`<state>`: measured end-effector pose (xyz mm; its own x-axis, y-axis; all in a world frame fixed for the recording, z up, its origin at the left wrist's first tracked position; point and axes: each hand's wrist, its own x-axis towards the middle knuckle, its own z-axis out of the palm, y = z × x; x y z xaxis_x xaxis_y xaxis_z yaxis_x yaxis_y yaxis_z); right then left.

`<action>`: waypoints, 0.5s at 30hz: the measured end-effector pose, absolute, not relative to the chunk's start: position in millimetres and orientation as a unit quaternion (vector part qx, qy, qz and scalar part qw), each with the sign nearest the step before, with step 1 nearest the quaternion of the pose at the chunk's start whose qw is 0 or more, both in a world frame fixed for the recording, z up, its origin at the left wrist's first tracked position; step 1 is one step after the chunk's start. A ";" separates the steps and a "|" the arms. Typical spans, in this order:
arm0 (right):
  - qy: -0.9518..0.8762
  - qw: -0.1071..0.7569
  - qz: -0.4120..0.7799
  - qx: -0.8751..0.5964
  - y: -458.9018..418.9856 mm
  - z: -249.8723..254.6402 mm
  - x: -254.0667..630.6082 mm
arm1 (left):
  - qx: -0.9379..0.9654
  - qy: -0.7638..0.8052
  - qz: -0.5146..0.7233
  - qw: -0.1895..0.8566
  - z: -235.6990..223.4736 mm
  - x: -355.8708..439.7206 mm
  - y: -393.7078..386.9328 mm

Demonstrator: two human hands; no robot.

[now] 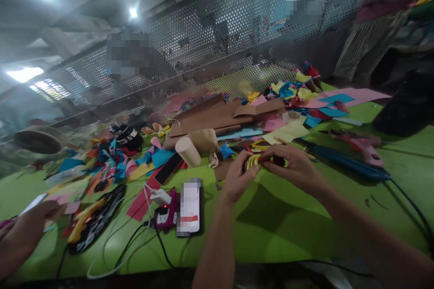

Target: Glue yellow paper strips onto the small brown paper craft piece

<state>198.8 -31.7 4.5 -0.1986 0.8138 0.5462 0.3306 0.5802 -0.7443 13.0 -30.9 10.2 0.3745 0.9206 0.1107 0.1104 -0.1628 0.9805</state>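
Left hand (pixel 237 178) and right hand (pixel 294 165) meet above the green desk (pixel 288 230), approx. mid-desk. Both hands are closed, fingers pinched on a small yellow paper coil (pixel 252 161) held between them, just above the desk surface. A phone (pixel 190 207) lies near the front edge, left of the left hand, touching a red charger (pixel 166 214). A paper cone (pixel 188 150) lies behind the phone. Pink glue gun (pixel 362 144) sits toward the right edge. Paper scraps (pixel 111 158) are piled toward the far-left side. Another person's hand (pixel 27 230) rests at the front-left corner.
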 end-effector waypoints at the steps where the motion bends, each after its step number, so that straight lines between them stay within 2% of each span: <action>1: -0.734 0.499 0.246 -0.390 -31.9 5.1 198.8 | 0.652 0.395 0.396 0.511 10.0 13.0 -31.0; 9: -0.698 0.519 0.290 -0.400 -32.0 6.3 199.4 | 0.624 0.386 0.415 0.538 12.5 14.1 -32.2; 15: -0.709 0.545 0.249 -0.371 -34.7 10.4 198.1 | 0.616 0.379 0.416 0.551 7.1 12.5 -30.4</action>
<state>198.1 -34.7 10.4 -0.1310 0.7984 0.5877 0.2549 0.6000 -0.7583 12.5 -30.4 7.1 0.3665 0.9256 0.0944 0.0089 -0.1050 0.9944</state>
